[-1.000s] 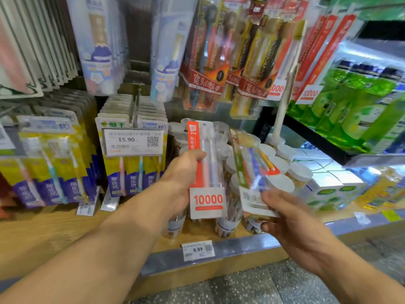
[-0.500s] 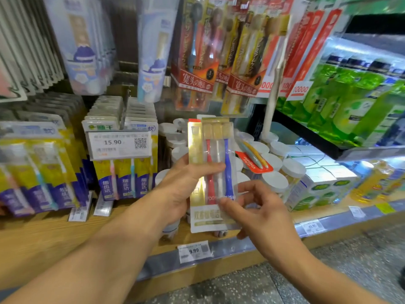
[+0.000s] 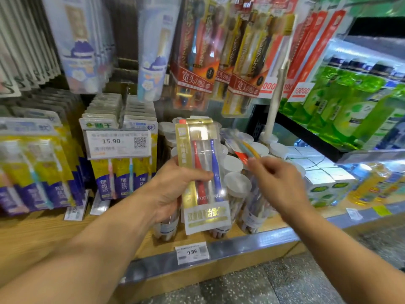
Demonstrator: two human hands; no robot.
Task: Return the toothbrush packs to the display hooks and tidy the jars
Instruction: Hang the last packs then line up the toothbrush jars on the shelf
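At the far left of the wooden shelf (image 3: 32, 233) hang yellow and purple toothbrush packs (image 3: 32, 172). Next to them is a white price tag (image 3: 118, 144) that says 15.90, in front of more packs of the same kind.

The left hand (image 3: 175, 187) is near the middle of the shelf. Its thumb and fingers are curled round a gold toothbrush pack (image 3: 203, 172) and hold it upright, just in front of the jars. The pack shows a red brush, a clear one and a blue one. There seems to be a second pack with a red top edge tucked behind it, but it is mostly hidden, so that is hard to be sure of.

Behind the pack stand clear jars with white lids (image 3: 237, 186), close together, near the front edge of the shelf. A small tag (image 3: 192, 252) on the shelf's front edge says 9.99.

The right hand (image 3: 278, 183) is over the jars, a little to the right of the gold pack and not touching it. Its fingers are bent. A blurry pack with a red corner and a yellow brush (image 3: 247, 151) lies on the jar lids right by its fingertips. I cannot tell if the fingers pinch it or only touch it.

Up above, red and gold packs (image 3: 219, 62) hang on hooks. At the right end are white boxes (image 3: 317, 172) and, on a higher shelf, green bottles (image 3: 355, 99).
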